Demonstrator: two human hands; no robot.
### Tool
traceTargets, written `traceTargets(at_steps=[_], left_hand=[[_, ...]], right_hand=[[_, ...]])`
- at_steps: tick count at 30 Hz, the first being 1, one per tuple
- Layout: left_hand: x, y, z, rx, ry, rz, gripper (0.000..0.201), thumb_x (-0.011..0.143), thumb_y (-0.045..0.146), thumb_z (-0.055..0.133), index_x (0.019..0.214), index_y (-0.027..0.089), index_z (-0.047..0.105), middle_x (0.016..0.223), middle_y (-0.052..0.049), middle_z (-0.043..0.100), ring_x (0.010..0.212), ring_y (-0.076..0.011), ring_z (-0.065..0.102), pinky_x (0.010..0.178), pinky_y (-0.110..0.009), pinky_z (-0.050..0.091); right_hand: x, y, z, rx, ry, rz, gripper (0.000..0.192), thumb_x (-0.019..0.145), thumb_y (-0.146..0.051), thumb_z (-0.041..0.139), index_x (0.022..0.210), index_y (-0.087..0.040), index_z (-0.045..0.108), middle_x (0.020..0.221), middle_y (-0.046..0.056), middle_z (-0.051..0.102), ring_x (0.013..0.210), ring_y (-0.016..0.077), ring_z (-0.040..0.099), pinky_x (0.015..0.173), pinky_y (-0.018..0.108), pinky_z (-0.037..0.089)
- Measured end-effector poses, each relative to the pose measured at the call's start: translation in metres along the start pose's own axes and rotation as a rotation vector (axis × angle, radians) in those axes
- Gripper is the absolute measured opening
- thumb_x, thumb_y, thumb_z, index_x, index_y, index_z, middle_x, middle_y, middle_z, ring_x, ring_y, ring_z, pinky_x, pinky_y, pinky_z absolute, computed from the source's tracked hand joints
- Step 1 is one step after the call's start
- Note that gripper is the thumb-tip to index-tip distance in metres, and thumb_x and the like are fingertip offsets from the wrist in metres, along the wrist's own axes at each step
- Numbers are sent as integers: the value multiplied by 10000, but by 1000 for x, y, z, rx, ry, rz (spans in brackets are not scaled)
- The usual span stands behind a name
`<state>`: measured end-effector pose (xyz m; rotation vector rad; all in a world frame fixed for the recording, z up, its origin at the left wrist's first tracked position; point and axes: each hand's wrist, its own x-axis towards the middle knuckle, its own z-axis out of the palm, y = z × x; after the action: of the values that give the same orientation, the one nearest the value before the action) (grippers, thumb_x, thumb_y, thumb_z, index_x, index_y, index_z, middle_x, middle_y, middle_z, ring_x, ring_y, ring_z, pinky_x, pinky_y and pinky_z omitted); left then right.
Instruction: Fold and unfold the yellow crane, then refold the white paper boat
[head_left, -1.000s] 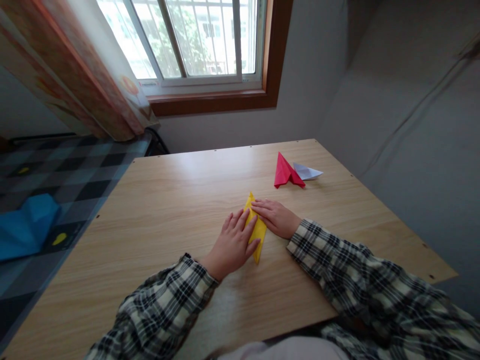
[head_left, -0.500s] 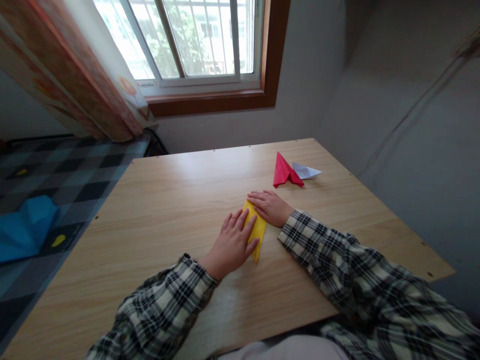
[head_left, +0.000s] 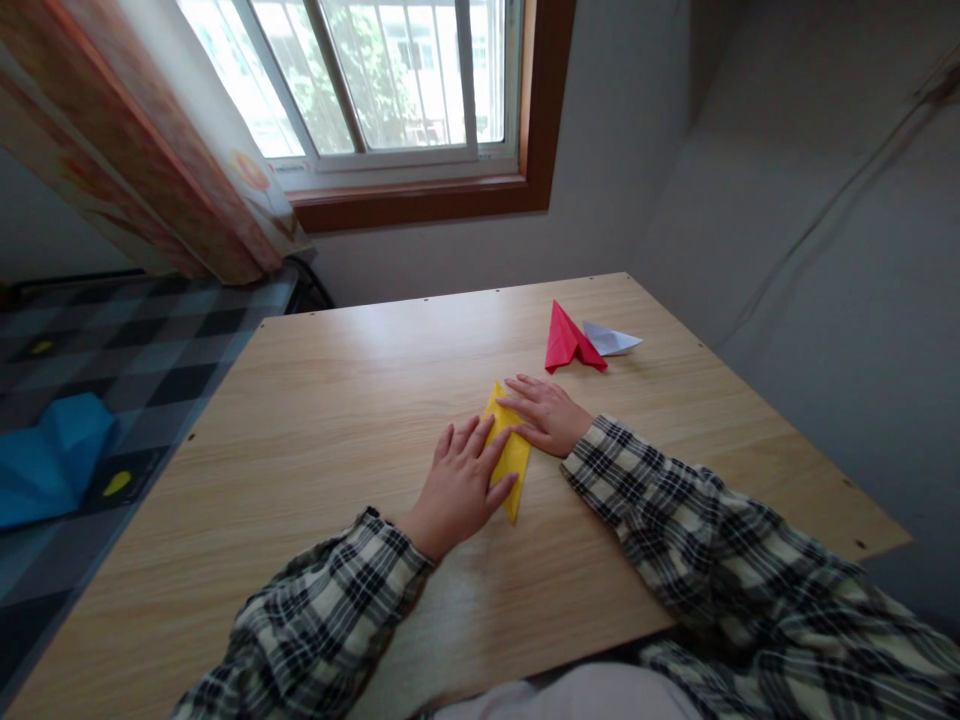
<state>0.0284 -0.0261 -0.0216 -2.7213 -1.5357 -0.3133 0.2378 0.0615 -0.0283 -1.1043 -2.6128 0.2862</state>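
Note:
A folded piece of yellow paper point(head_left: 513, 462), long and narrow with pointed ends, lies on the wooden table in front of me. My left hand point(head_left: 463, 478) rests flat over its left side, fingers spread, covering part of it. From the right, my right hand point(head_left: 550, 412) lies with outstretched fingers on the upper right edge of the paper. The top tip and the lower point of the paper show between and below my hands.
Farther back on the table point(head_left: 337, 400) lies a red folded paper plane point(head_left: 568, 340), with a white folded paper point(head_left: 613, 339) touching its right side. At far left, blue folded paper point(head_left: 56, 455) rests on a checkered cloth point(head_left: 172, 345). Beyond stands a window point(head_left: 397, 80).
My right hand has shifted slightly to the right, uncovering the yellow paper's top tip. My left hand stays almost in place on the paper.

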Motion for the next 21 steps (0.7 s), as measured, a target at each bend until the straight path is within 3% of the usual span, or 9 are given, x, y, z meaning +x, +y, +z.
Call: traceTargets(at_steps=[3,8,12,16,19,21], left_hand=[[0,-5,0,-35,4,11,618,927,549,505,1451,223,458,1532,-124,408,1422,-327,331,1173,-558,214],[-2,-16,-2,-85,-69,84,942,759,745,598,1500,208,378,1558,-149,355,1441,-351,284,1178,-555,190],[-3,-21,-7,-104,-79,131,971,734,750,620,1499,203,377,1575,-164,313,1454,-358,251,1176,-564,191],[-2,-19,-16,-134,-61,176,687,826,501,653,1430,223,482,1578,-135,313,1450,-337,264,1181,-553,210],[-1,-19,-21,-148,-41,198,544,850,223,549,1393,241,524,1506,-70,447,1430,-285,317,1203,-527,195],[-1,-20,-23,-145,-18,189,520,848,145,490,1355,239,558,1429,-51,536,1399,-261,371,1208,-516,200]], right_hand=[[-13,-1,1,19,-12,-40,508,922,-404,554,1397,-229,530,1541,132,400,1451,303,309,1143,545,262],[-22,1,1,32,-16,-83,623,854,-516,632,1400,-235,531,1553,142,377,1445,333,312,1141,568,250],[-23,2,2,29,-10,-99,699,803,-562,679,1393,-217,539,1539,162,393,1440,339,317,1135,567,267],[-24,5,1,25,33,-102,750,766,-571,715,1381,-175,546,1510,193,426,1420,346,353,1127,556,299],[-26,7,-2,21,51,-112,712,772,-565,713,1344,-164,575,1483,195,461,1408,337,377,1121,533,323],[-27,8,-5,9,62,-113,627,790,-550,702,1282,-171,622,1459,180,496,1391,328,403,1116,518,333]])
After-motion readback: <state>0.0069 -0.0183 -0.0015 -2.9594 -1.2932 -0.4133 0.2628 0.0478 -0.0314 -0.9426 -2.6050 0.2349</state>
